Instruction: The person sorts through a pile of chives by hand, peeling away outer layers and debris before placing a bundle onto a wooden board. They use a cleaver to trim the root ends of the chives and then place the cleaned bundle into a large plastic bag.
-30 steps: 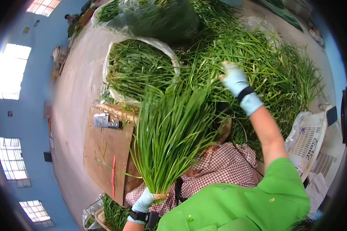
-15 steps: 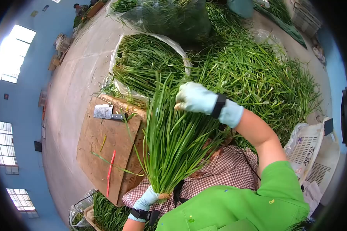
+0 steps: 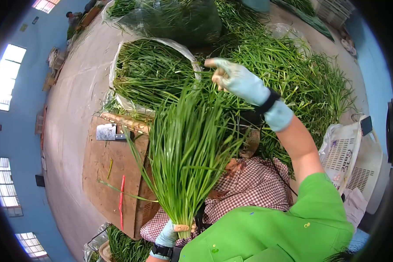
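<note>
1. Being held by the stalk ends: one bunch of long green leaves [image 3: 185,161], blades fanned away from the body, just past the right edge of the tabletop [image 3: 100,166].
2. Left grip [image 3: 170,234], light blue glove: closed around the stalks, fingers wrapped, pale cut ends seen below them.
3. Right grip [image 3: 242,83], same glove type: raised past the blade tips, index finger extended, other fingers loosely curled. Nothing is seen held. Contact with the greens behind cannot be told.
4. Cleaver [image 3: 107,132]: laid flat near the tabletop's far left corner, handle pointed at the right edge.
5. Red strip [image 3: 122,201]: laid toward the near corner, crossed by a thin leaf [image 3: 135,196] that is run out over the right edge to the bunch. Which is on top cannot be told.
6. Yellowish leaf scrap [image 3: 110,168]: left between cleaver and strip.
7. Plastic bag [image 3: 187,51]: packed with greens, set beyond the tabletop's far edge. Loose heap of greens [image 3: 301,83] is spread to its right.
8. Lap is covered by a checked cloth [image 3: 253,187]; white crates [image 3: 336,161] are stood well right of the tabletop.
</note>
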`<control>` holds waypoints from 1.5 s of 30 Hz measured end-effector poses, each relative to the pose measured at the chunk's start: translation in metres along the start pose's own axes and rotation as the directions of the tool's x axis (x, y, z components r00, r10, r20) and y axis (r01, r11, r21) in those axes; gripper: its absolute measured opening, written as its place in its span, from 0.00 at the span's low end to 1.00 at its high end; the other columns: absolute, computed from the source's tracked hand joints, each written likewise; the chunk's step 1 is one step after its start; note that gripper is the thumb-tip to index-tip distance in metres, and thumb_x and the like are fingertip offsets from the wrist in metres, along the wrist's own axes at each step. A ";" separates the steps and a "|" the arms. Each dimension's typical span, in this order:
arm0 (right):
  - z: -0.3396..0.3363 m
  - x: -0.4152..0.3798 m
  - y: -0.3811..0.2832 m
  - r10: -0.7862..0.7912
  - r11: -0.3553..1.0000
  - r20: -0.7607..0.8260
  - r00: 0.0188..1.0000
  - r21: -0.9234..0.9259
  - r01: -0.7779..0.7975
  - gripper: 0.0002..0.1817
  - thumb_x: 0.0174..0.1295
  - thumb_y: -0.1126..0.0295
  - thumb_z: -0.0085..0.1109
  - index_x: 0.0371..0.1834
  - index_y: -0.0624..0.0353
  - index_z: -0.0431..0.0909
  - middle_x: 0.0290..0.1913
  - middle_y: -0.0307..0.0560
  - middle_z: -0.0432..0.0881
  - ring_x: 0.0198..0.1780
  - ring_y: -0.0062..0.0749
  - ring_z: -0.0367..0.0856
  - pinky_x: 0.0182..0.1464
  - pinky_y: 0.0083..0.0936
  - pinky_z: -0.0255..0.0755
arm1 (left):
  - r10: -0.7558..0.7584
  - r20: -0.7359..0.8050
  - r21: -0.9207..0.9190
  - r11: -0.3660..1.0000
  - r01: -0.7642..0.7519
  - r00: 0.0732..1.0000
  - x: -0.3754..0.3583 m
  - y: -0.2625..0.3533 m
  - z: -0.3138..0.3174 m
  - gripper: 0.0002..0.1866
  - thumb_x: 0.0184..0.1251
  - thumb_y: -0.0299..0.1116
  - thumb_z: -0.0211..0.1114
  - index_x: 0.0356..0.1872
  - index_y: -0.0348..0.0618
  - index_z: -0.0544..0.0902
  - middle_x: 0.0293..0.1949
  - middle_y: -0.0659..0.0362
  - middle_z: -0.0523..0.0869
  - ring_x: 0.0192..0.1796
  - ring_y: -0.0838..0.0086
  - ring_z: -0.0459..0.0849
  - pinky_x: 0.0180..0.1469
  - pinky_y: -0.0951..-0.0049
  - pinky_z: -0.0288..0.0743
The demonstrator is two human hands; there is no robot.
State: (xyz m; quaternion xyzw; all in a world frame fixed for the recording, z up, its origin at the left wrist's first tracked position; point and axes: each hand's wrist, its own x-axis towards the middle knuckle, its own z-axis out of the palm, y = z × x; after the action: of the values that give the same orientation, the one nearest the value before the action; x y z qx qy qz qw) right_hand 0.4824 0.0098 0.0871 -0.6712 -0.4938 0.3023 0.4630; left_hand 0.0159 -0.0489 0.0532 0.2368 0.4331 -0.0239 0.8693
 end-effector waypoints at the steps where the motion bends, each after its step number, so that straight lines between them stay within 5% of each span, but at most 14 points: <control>1: -0.008 -0.017 -0.007 -0.008 0.951 0.254 0.967 0.302 -0.072 0.22 0.60 0.69 0.51 0.58 0.59 0.64 0.40 0.48 0.79 0.37 0.28 0.80 0.36 0.23 0.76 | -0.011 0.067 -0.006 1.000 0.011 0.998 0.003 -0.005 -0.013 0.25 0.46 0.30 0.68 0.47 0.35 0.70 0.34 0.51 0.79 0.34 0.67 0.79 0.34 0.70 0.76; 2: -0.013 -0.033 -0.013 -0.096 0.810 0.476 0.874 0.548 -0.209 0.23 0.61 0.66 0.52 0.59 0.59 0.63 0.43 0.48 0.79 0.40 0.26 0.80 0.37 0.21 0.76 | -0.013 0.064 -0.003 1.000 0.013 0.998 0.002 -0.001 -0.008 0.25 0.46 0.30 0.68 0.47 0.35 0.70 0.34 0.51 0.79 0.34 0.67 0.79 0.34 0.70 0.76; 4: -0.005 -0.071 -0.043 -0.246 0.642 0.654 0.715 0.663 -0.385 0.24 0.61 0.60 0.53 0.60 0.51 0.64 0.46 0.50 0.77 0.42 0.32 0.79 0.41 0.20 0.76 | 0.030 0.108 0.000 1.000 -0.030 0.994 -0.001 0.015 0.010 0.26 0.48 0.29 0.65 0.50 0.36 0.68 0.33 0.51 0.77 0.32 0.67 0.76 0.33 0.70 0.71; 7: 0.052 -0.073 -0.004 -0.284 0.837 0.661 0.695 0.524 -0.156 0.28 0.60 0.58 0.54 0.63 0.49 0.60 0.63 0.50 0.63 0.59 0.38 0.67 0.56 0.34 0.67 | 0.034 0.166 0.091 0.995 -0.050 0.986 -0.002 0.027 0.014 0.29 0.49 0.33 0.65 0.54 0.35 0.66 0.31 0.54 0.77 0.30 0.69 0.75 0.37 0.65 0.67; 8: 0.067 -0.055 0.037 -0.295 0.953 0.402 0.867 0.195 0.233 0.29 0.59 0.58 0.53 0.63 0.52 0.60 0.63 0.50 0.63 0.60 0.41 0.66 0.62 0.34 0.60 | 0.048 0.219 0.096 0.993 -0.070 0.975 -0.002 0.030 0.013 0.30 0.49 0.34 0.65 0.54 0.35 0.66 0.31 0.55 0.77 0.30 0.69 0.75 0.39 0.63 0.66; 9: 0.063 -0.040 0.063 -0.014 0.993 0.207 0.978 -0.115 0.039 0.29 0.58 0.57 0.54 0.61 0.56 0.62 0.61 0.54 0.65 0.60 0.42 0.67 0.60 0.31 0.61 | 0.070 0.214 0.078 0.993 -0.089 0.974 -0.003 0.039 0.021 0.30 0.49 0.38 0.65 0.53 0.36 0.66 0.31 0.56 0.77 0.30 0.70 0.76 0.41 0.60 0.64; 10: 0.051 -0.026 0.081 0.226 0.963 0.060 0.972 -0.163 -0.214 0.27 0.57 0.59 0.55 0.58 0.60 0.65 0.57 0.57 0.70 0.58 0.43 0.69 0.59 0.30 0.63 | 0.079 0.211 0.088 0.991 -0.100 0.974 -0.005 0.043 0.020 0.30 0.49 0.38 0.65 0.53 0.36 0.66 0.31 0.56 0.77 0.30 0.70 0.76 0.41 0.60 0.64; 12: 0.029 -0.023 0.112 0.232 0.968 -0.243 0.942 -0.041 -0.249 0.25 0.56 0.63 0.56 0.56 0.62 0.66 0.52 0.57 0.74 0.53 0.43 0.73 0.55 0.30 0.66 | 0.081 0.113 0.255 0.961 -0.108 0.990 -0.010 0.051 0.015 0.30 0.50 0.39 0.66 0.53 0.37 0.67 0.31 0.56 0.78 0.30 0.69 0.75 0.42 0.60 0.65; 14: 0.003 -0.032 0.100 0.319 0.931 -0.304 0.897 0.277 -0.237 0.22 0.54 0.67 0.57 0.53 0.61 0.69 0.49 0.55 0.76 0.50 0.42 0.74 0.52 0.27 0.68 | 0.130 0.176 0.142 0.978 -0.156 0.976 -0.001 0.037 -0.023 0.27 0.53 0.37 0.64 0.52 0.36 0.67 0.31 0.55 0.78 0.30 0.69 0.75 0.41 0.62 0.66; 16: -0.007 -0.043 0.089 -0.153 0.978 -0.520 0.840 -0.199 0.055 0.19 0.54 0.71 0.57 0.51 0.59 0.72 0.47 0.52 0.77 0.48 0.39 0.75 0.51 0.25 0.69 | 0.035 0.241 0.240 0.966 -0.094 0.970 0.007 0.046 -0.016 0.22 0.56 0.33 0.62 0.51 0.37 0.68 0.32 0.54 0.78 0.31 0.68 0.75 0.41 0.63 0.66; 20: 0.023 -0.078 -0.019 -0.583 0.808 -0.089 0.807 -0.165 0.566 0.19 0.52 0.71 0.56 0.50 0.56 0.73 0.49 0.49 0.77 0.49 0.39 0.75 0.52 0.29 0.68 | 0.140 0.014 0.073 0.987 -0.141 0.990 0.003 0.065 0.048 0.23 0.55 0.30 0.63 0.52 0.37 0.67 0.34 0.52 0.77 0.32 0.68 0.74 0.39 0.66 0.68; 25: 0.142 -0.113 -0.058 -0.787 0.589 0.214 0.578 -0.014 0.808 0.18 0.50 0.66 0.53 0.46 0.56 0.74 0.51 0.53 0.75 0.52 0.44 0.74 0.57 0.38 0.64 | 0.166 -0.044 0.106 0.981 -0.160 0.985 0.013 0.056 0.042 0.22 0.53 0.31 0.65 0.48 0.38 0.69 0.35 0.51 0.78 0.34 0.67 0.77 0.38 0.68 0.73; 33: 0.174 -0.129 -0.029 -0.802 0.560 0.284 0.526 0.049 0.827 0.10 0.45 0.67 0.52 0.29 0.59 0.78 0.46 0.53 0.78 0.50 0.44 0.76 0.55 0.39 0.67 | 0.088 0.008 -0.032 0.996 -0.088 0.996 0.013 0.050 0.025 0.27 0.49 0.33 0.68 0.50 0.38 0.69 0.40 0.51 0.79 0.38 0.66 0.81 0.40 0.69 0.79; 45: 0.177 -0.120 -0.027 -0.836 0.539 0.238 0.495 0.182 0.823 0.19 0.37 0.70 0.58 0.39 0.53 0.77 0.37 0.44 0.78 0.35 0.39 0.78 0.39 0.35 0.73 | 0.054 0.093 0.012 0.998 -0.055 0.994 0.022 0.047 0.014 0.31 0.47 0.43 0.69 0.52 0.40 0.68 0.41 0.50 0.79 0.40 0.67 0.82 0.35 0.74 0.79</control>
State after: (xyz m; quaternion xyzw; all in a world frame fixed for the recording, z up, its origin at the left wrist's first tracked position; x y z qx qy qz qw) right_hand 0.2795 -0.0435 0.0372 -0.2876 -0.8114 0.1507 0.4860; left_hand 0.0514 -0.0098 0.0618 0.2535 0.3856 -0.0143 0.8870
